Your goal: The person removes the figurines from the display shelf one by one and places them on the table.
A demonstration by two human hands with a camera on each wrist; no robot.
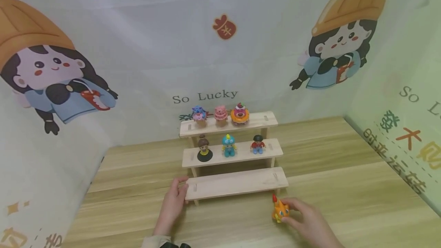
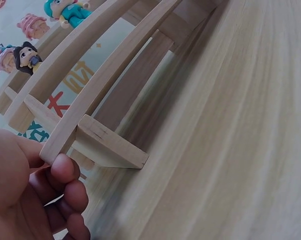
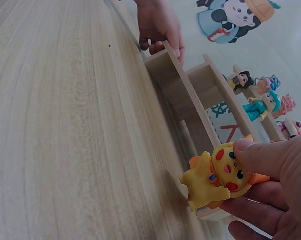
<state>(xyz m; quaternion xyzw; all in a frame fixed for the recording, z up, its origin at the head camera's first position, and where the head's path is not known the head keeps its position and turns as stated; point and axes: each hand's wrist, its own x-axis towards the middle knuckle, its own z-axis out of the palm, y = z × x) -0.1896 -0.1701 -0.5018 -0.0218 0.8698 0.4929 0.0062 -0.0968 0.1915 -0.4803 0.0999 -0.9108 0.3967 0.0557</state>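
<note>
Orange-and-yellow figurine [image 1: 280,212] was held in the right hand [image 1: 311,221]

The right hand's thumb and fingers were clamped on the figurine's head; it was just in front of the right end of the bottom shelf [image 1: 236,183]. The left hand [image 1: 173,199] gripped the shelf's left end between thumb and bent fingers.

Six figures [image 1: 228,147] are on the stepped rack [image 1: 236,183], the toy [image 1: 280,212] before its right end.
</note>
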